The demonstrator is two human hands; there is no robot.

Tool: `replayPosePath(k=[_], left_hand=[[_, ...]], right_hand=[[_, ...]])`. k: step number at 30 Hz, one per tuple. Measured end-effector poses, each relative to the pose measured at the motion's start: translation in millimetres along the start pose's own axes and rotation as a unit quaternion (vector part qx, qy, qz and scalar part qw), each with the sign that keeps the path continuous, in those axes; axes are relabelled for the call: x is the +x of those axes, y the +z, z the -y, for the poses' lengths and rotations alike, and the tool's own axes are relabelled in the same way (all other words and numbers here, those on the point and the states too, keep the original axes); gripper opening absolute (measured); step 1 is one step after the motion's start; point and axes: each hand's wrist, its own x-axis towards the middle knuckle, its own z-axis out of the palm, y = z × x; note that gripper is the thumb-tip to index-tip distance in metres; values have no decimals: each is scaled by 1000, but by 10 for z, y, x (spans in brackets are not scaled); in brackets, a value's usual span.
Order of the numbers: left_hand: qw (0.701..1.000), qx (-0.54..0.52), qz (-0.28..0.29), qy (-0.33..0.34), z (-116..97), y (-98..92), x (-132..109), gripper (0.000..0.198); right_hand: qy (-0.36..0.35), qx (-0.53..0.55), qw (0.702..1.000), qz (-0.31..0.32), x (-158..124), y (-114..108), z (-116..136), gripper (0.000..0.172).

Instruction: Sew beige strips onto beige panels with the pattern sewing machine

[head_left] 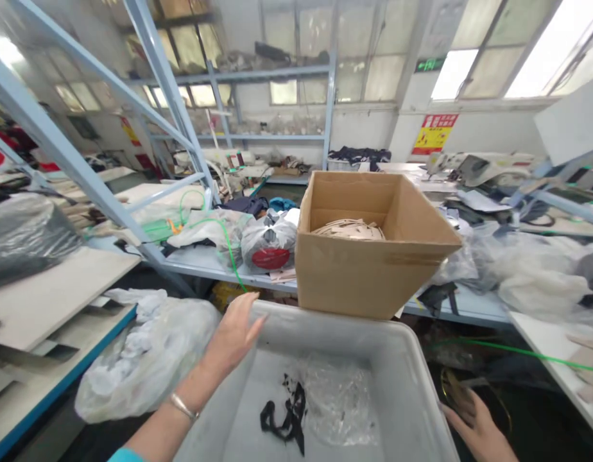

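Note:
A large grey plastic bin (pixel 397 366) stands right in front of me. On its far left corner lies my left hand (pixel 232 337), open, with the fingers stretched and the thumb apart over the rim. Just outside the right wall is my right hand (pixel 482 427), its fingers spread and a fingertip at the bin's edge; part of this hand is blurred. Inside the bin lie twisted black strips (pixel 289 414) and a crumpled clear plastic bag (pixel 342 404). Against the bin's far rim is an open cardboard box (pixel 359 276), holding pale curved strips (pixel 349 229).
A stuffed white plastic bag (pixel 156 353) sits left of the bin, beside a shelved table (pixel 60 289). Blue metal framing (pixel 156 83) rises at the left. Plastic bags (pixel 541 266) and a sewing machine (pixel 484 170) are at the right. A green strap (pixel 532 351) crosses there.

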Motion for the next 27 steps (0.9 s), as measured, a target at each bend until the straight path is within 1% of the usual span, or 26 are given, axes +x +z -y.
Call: replayPosePath(k=[1,2,3,4,5,6,7,9,11,12,15,17,20,22,25,27], left_hand=[[996,-7,-47,69,-381,-123,279,44],[988,-8,-92,122,-749,-219,545,42],[979,-3,-124,163,-1083,-278,790,40],[971,9,-142,194,-1365,-297,1012,39],[965,26,-160,206,-1586,-276,1208,38],[963,48,-167,208,-1740,-221,1374,37],[963,71,-161,206,-1830,-141,1511,36],[962,121,-124,210,-1862,47,1702,38],[957,167,-94,220,-1791,204,1808,44],[953,184,-90,224,-1751,257,1847,47],[949,199,-91,229,-1683,322,1995,55],[953,186,-70,229,-1675,322,2167,62],[959,177,-33,217,-1654,289,2568,71],[960,190,-23,203,-1623,249,2913,77],[960,203,-35,191,-1579,198,3449,80],[962,194,-48,185,-1577,194,3728,82]], right_hand=[[7,41,999,13,84,-131,212,106],[15,77,997,22,163,-257,423,109],[17,105,994,26,238,-371,623,109],[13,129,991,27,309,-468,806,108],[6,149,988,26,377,-543,965,106],[-1,169,985,26,441,-596,1096,102],[-8,190,981,28,502,-624,1195,98],[-11,236,971,29,613,-610,1298,86],[6,281,959,41,711,-511,1294,71],[26,300,952,54,757,-433,1265,64],[113,334,932,82,904,-131,1155,51],[157,336,926,75,1025,82,1123,48],[193,330,923,46,1218,335,1186,44],[219,351,910,37,1313,452,1268,41],[252,403,879,40,1360,603,1371,37],[275,426,861,44,1343,722,1419,38]])
